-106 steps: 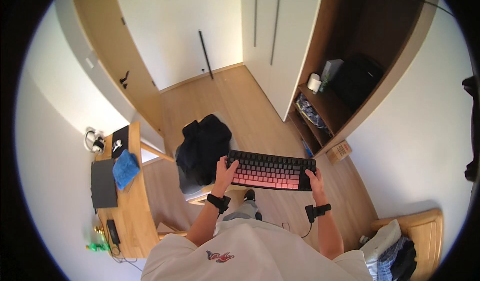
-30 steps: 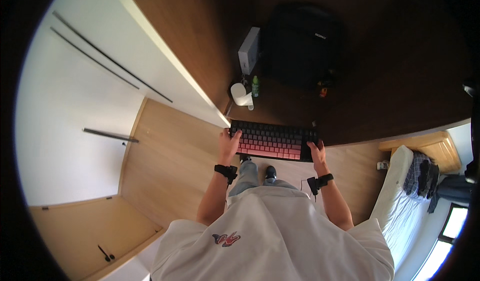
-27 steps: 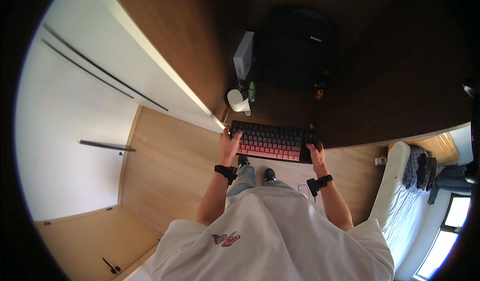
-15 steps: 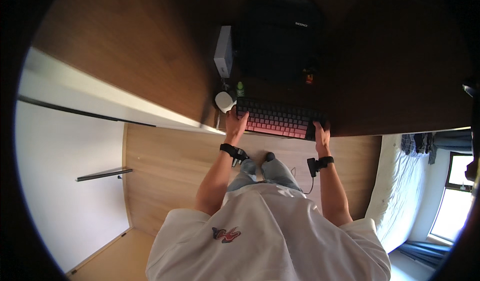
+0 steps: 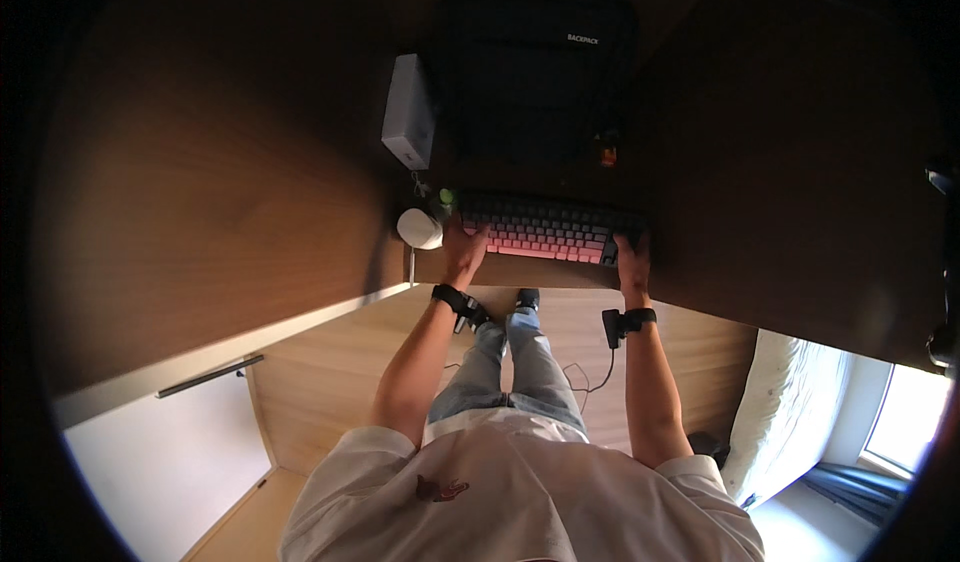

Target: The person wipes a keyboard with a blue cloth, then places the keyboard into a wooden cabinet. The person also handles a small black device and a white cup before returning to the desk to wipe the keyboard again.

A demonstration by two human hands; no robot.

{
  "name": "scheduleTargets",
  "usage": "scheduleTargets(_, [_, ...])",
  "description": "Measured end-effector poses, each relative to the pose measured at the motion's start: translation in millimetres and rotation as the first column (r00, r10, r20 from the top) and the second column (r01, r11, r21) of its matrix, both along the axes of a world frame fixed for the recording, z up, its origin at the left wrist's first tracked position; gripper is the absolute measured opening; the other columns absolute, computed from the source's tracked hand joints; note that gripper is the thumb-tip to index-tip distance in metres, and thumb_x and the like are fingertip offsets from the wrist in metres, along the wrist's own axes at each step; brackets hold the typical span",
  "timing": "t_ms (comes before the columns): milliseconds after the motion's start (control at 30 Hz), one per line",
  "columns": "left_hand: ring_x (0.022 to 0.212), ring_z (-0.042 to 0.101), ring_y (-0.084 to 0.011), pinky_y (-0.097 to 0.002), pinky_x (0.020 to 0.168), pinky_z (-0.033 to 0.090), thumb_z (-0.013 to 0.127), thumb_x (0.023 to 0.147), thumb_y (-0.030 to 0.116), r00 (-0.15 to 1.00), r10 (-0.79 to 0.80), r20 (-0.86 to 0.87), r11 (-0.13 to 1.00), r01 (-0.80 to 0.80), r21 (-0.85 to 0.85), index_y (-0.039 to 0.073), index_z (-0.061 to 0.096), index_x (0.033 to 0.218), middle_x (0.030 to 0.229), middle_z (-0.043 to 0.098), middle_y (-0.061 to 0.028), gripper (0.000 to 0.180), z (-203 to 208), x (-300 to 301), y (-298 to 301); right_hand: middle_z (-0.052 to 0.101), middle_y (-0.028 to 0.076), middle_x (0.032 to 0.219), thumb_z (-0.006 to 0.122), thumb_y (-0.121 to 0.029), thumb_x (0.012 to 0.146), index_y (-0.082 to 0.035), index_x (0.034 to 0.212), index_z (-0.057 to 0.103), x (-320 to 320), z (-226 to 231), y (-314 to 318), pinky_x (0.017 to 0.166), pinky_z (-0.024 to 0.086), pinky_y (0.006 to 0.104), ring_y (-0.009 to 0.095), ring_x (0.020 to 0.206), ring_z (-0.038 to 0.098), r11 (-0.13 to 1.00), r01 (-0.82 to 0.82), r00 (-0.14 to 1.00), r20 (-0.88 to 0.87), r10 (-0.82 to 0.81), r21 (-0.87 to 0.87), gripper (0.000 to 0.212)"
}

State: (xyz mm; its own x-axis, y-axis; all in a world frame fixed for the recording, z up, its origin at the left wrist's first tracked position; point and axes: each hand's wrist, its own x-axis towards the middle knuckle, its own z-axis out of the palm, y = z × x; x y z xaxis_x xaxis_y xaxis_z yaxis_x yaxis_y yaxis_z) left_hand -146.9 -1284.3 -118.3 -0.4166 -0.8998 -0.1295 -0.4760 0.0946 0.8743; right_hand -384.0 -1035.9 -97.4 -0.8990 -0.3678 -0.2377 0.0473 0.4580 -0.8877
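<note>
While the left hand [image 5: 466,252] pinches the left end of the keyboard [image 5: 545,237] above the shelf [image 5: 545,274]'s front edge, contact unclear, the right hand [image 5: 633,260] pinches the other; undersides hidden. Probably stiff, moderately heavy; short ends suit gripping. Keys fade black to pink nearward.

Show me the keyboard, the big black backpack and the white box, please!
Keyboard [image 5: 548,233]: head view, on the keys near its middle.
Black backpack [image 5: 530,87]: head view, on the middle of its front.
White box [image 5: 407,112]: head view, on its pale upright side.
</note>
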Motion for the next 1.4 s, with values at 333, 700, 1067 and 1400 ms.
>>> scheduleTargets(333, [0.129,0.052,-0.0391,-0.0432,0.106,0.042,0.073,0.084,0.021,0.998,0.057,-0.023,0.997,-0.056,0.049,-0.004,0.047,0.141,0.138,0.055,-0.0258,0.068,-33,-31,2,0.044,0.027,0.150,0.073,-0.029,0.086,0.003,0.151,0.035,0,-3,-9,0.116,0.032,0.0424,0.040,0.140,0.040,0.994,0.053,0.986,-0.152,-0.067,-0.094,0.082])
scheduleTargets(700, [0.134,0.047,-0.0429,-0.0439,0.112,0.038,0.072,0.083,0.015,0.989,0.140,-0.055,0.990,-0.140,0.002,-0.002,0.040,0.147,0.144,0.050,-0.0280,0.074,-40,-63,3,0.042,0.029,0.149,0.073,-0.032,0.081,0.005,0.152,0.030,0,-7,-13,0.116,0.030,0.0451,0.041,0.138,0.040,0.983,0.166,0.952,-0.247,-0.182,-0.082,0.090])
scheduleTargets(1067, [0.139,0.041,-0.0406,-0.0418,0.115,0.033,0.071,0.081,0.005,0.991,0.092,-0.095,0.961,-0.063,0.268,-0.003,0.036,0.149,0.147,0.045,-0.0274,0.077,-63,-57,-28,0.037,0.025,0.156,0.074,-0.033,0.087,-0.004,0.158,0.024,-27,14,-47,0.117,0.029,0.0478,0.042,0.141,0.039,0.989,0.086,0.995,-0.059,-0.080,0.121,0.091])
scheduleTargets(1400, [0.138,0.042,-0.0397,-0.0427,0.116,0.031,0.070,0.079,0.001,0.987,0.073,-0.141,0.990,-0.055,0.133,-0.005,0.035,0.149,0.146,0.044,-0.0280,0.079,-63,-61,-43,0.034,0.022,0.159,0.072,-0.031,0.088,-0.008,0.160,0.021,-29,2,-61,0.119,0.027,0.0482,0.039,0.146,0.031,0.985,0.174,0.976,0.129,-0.175,0.018,0.091])
